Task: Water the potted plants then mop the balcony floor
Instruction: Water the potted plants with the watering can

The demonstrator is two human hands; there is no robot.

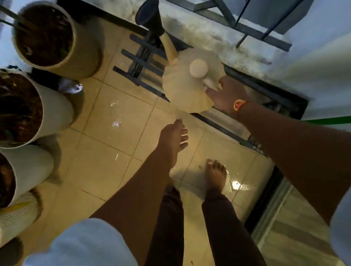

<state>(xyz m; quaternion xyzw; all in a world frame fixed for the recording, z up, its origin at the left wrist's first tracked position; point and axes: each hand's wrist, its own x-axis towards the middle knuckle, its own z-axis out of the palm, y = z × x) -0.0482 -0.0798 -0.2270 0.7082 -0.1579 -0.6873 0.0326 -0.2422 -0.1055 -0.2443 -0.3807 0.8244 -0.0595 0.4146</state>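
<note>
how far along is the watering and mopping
Done: unclear. The pots hold dark soil, but whether they were watered can't be told. In hand: the right hand is at the can, grip unclear; the left hand hangs free. Left: all the mopping, likely. Puddles shine on the tiles and neither hand holds a mop.
</note>
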